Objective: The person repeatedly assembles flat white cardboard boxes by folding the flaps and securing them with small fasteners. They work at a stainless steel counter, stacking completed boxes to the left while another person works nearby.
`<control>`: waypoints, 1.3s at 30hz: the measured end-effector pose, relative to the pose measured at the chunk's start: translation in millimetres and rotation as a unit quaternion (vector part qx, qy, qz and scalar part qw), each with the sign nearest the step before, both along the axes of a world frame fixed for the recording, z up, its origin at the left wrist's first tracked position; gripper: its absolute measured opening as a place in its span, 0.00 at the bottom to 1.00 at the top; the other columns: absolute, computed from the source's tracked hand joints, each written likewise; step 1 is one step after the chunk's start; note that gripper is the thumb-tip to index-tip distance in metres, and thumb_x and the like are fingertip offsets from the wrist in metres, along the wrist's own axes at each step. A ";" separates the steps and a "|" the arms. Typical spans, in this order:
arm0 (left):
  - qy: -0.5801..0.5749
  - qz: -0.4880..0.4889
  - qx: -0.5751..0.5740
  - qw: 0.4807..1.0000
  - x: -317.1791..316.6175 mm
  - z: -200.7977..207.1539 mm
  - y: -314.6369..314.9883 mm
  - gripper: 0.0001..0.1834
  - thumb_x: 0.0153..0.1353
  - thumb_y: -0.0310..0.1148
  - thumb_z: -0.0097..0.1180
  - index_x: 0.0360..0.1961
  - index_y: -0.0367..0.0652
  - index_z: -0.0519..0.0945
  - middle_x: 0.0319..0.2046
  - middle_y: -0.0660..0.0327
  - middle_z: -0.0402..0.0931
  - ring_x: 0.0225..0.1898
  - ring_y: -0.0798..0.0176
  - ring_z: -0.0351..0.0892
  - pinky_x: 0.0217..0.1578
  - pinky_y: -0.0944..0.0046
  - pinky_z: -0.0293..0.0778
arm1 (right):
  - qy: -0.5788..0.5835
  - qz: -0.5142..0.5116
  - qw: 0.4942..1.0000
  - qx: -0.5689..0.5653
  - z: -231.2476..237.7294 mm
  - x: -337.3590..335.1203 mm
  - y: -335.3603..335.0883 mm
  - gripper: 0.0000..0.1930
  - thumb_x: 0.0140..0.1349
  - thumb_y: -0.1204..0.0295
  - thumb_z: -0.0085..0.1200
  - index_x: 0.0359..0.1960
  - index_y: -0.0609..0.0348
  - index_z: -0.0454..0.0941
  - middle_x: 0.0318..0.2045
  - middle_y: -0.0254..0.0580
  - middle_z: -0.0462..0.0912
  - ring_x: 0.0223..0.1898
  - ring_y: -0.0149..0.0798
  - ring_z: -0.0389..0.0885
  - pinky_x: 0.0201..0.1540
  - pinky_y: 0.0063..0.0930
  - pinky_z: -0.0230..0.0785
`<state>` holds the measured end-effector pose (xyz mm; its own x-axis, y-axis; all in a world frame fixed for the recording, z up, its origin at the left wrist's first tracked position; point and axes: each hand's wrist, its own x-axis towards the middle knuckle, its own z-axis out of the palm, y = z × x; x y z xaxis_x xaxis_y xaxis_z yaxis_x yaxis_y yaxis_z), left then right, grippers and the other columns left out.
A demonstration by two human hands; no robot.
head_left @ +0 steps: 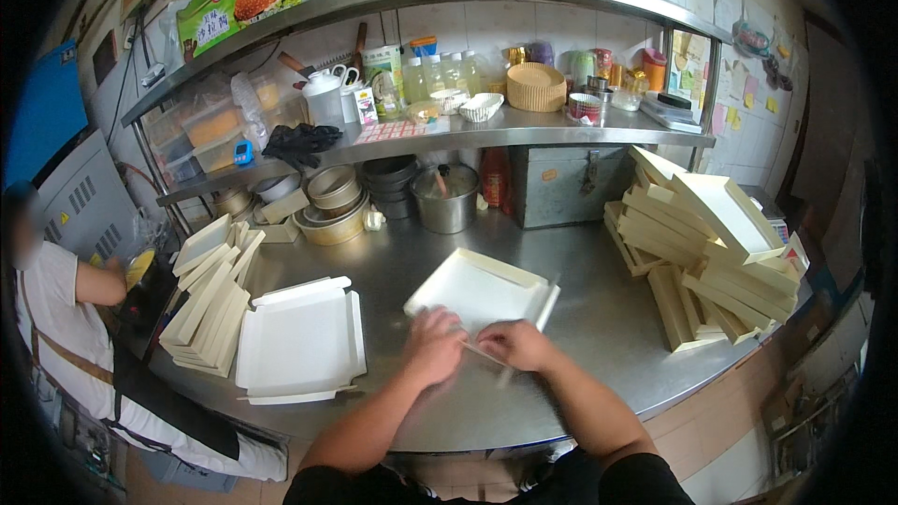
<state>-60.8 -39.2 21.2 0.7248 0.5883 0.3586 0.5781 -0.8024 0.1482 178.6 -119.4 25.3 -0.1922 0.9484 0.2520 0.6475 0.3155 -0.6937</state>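
A shallow cream cardboard box tray (482, 288) with a white inside lies tilted in front of me on the steel table, its far walls standing. My left hand (435, 344) is closed at its near left corner. With curled fingers my right hand (519, 346) pinches the near edge, where a narrow flap shows between both hands. Motion blurs the near edge and the right corner. To the left lies a flat, unfolded white box blank (301, 341) with its side flaps slightly raised.
Folded box trays (716, 262) form a high, uneven pile at the right. More cardboard boxes (213, 304) lean stacked at the left. Behind stand a lidded steel pot (446, 201), round pans (334, 215) and a grey-green metal case (571, 189), below a loaded shelf (524, 126). A person (70, 318) works at far left.
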 end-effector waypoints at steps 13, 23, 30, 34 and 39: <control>-0.061 0.030 -0.149 0.986 -20.7 -3.4 27.3 0.15 0.69 0.40 0.66 0.52 0.44 0.88 0.58 0.54 0.84 0.66 0.46 0.78 0.69 0.49 0.72 | -0.087 -0.176 0.977 0.082 -10.0 29.1 20.2 0.30 0.62 0.57 0.75 0.64 0.54 0.84 0.73 0.51 0.77 0.77 0.57 0.69 0.79 0.50 0.62; -0.104 -0.025 -0.143 0.984 -29.7 -10.6 52.1 0.11 0.75 0.32 0.56 0.47 0.41 0.89 0.49 0.53 0.89 0.59 0.45 0.84 0.75 0.46 0.69 | -0.039 -0.169 0.981 0.083 -38.3 52.9 36.3 0.13 0.70 0.63 0.68 0.49 0.57 0.89 0.63 0.47 0.85 0.74 0.56 0.76 0.74 0.50 0.69; -0.190 -0.027 -0.133 0.972 -37.5 -23.6 47.1 0.07 0.73 0.31 0.59 0.45 0.44 0.87 0.46 0.53 0.88 0.55 0.43 0.85 0.63 0.46 0.77 | -0.033 -0.136 0.987 0.080 -33.2 42.5 26.2 0.10 0.71 0.66 0.65 0.47 0.56 0.88 0.55 0.50 0.89 0.60 0.56 0.86 0.66 0.48 0.74; -0.210 0.024 -0.139 0.968 -29.6 -9.7 36.3 0.06 0.71 0.33 0.63 0.45 0.47 0.87 0.47 0.54 0.88 0.53 0.45 0.85 0.56 0.48 0.80 | -0.111 -0.295 0.948 0.048 -35.6 35.6 33.9 0.09 0.72 0.63 0.62 0.49 0.48 0.84 0.47 0.44 0.90 0.53 0.53 0.87 0.56 0.54 0.73; -0.182 0.048 -0.083 0.979 -33.0 -18.8 44.5 0.10 0.69 0.36 0.66 0.49 0.50 0.88 0.49 0.58 0.88 0.54 0.47 0.86 0.56 0.49 0.81 | -0.153 -0.292 0.937 0.116 -34.8 31.1 34.6 0.08 0.72 0.65 0.62 0.48 0.50 0.84 0.44 0.45 0.90 0.52 0.53 0.86 0.55 0.50 0.74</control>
<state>-93.8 5.3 2.4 0.5057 0.7190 0.4768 0.5336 -0.6949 0.4820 209.7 -84.8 -9.5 0.2457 0.8410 0.4821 0.9142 -0.0356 -0.4038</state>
